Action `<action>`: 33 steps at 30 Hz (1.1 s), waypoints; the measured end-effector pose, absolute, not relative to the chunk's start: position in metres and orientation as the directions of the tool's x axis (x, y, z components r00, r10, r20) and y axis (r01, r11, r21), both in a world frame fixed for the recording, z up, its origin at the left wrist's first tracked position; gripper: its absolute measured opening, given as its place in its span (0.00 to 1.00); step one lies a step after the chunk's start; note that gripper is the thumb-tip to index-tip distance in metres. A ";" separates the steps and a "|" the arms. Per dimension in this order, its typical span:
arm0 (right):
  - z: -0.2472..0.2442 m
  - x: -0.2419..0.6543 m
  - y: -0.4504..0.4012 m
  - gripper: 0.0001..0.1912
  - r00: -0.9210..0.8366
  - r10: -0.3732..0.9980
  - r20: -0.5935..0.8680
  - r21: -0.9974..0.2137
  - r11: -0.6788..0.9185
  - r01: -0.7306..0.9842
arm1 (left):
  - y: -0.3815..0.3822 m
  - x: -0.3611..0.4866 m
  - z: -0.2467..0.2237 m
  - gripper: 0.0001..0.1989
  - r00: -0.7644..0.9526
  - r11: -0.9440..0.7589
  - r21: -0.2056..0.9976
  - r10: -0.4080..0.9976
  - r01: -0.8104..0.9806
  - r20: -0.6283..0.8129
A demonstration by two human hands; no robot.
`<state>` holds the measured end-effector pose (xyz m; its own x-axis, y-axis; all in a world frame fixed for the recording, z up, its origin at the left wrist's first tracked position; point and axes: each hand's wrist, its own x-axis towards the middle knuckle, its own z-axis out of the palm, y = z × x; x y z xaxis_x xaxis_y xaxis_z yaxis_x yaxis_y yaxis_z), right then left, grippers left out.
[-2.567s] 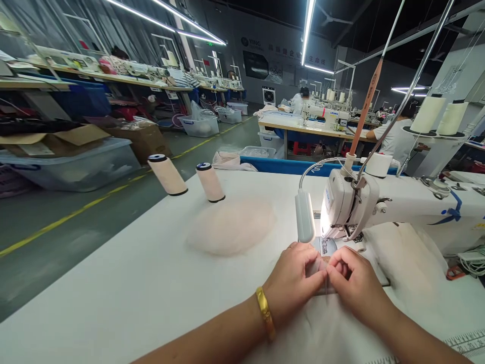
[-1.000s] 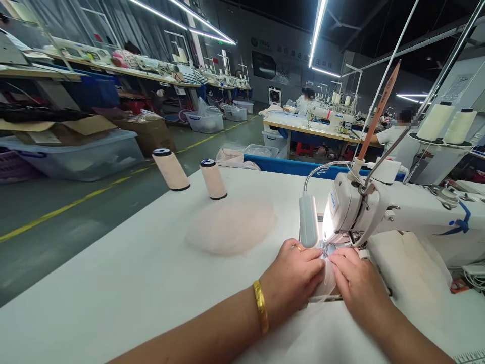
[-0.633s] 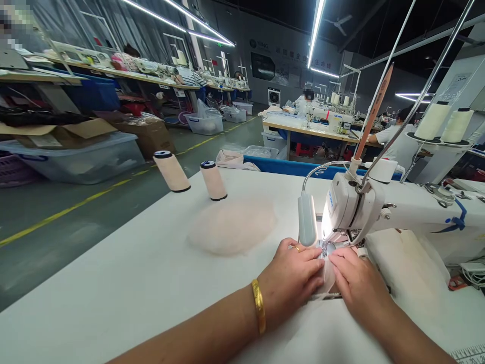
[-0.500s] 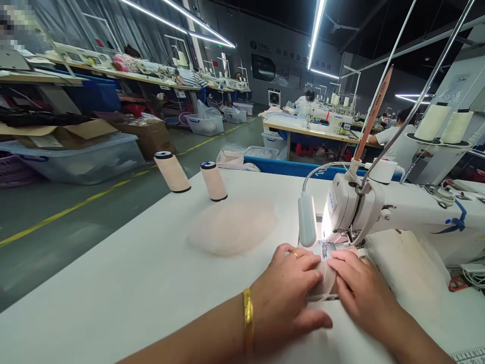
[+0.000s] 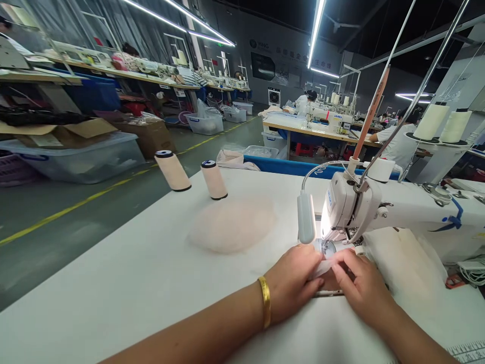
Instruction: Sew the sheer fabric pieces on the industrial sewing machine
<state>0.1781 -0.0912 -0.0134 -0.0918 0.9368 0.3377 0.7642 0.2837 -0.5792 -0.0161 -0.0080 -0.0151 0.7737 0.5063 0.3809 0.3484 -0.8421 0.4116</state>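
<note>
Sheer fabric (image 5: 322, 269) sits between the two hands, just on the near side of the presser foot area (image 5: 329, 247) of the white sewing machine (image 5: 346, 199); actual contact with the foot: can't tell. Visible strip's long axis runs crosswise, hand to hand, slanting a little away from the person toward the right end, so not lined up straight into the machine. Neither hand is nearer, both are on it: left hand (image 5: 293, 275) grasps the left end, fingers curled over, thumb toward the near edge; right hand (image 5: 361, 283) pinches the other end between thumb and index finger. Fabric looks whitish, thin, see-through, softly folded along the strip; the rest is hard to pick out against the white table (image 5: 132, 283). Lamp (image 5: 306, 218) hangs just beyond the left hand. Pale sheer oval piece (image 5: 233, 227) lies flat farther left, untouched.
</note>
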 end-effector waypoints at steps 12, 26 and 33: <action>-0.005 0.177 -0.094 0.09 -0.093 0.964 0.251 -0.639 0.237 0.731 | 0.006 -0.018 -0.007 0.12 0.820 -0.908 0.327 0.388 0.261 0.421; 0.000 0.185 -0.105 0.16 -0.449 0.853 0.265 -0.340 0.518 0.785 | -0.008 -0.030 -0.017 0.11 0.835 -0.965 0.225 0.230 0.132 0.499; -0.006 0.185 -0.101 0.18 -0.422 0.852 0.310 -0.320 0.511 0.798 | -0.002 -0.031 -0.019 0.12 0.853 -0.952 0.228 0.286 0.202 0.436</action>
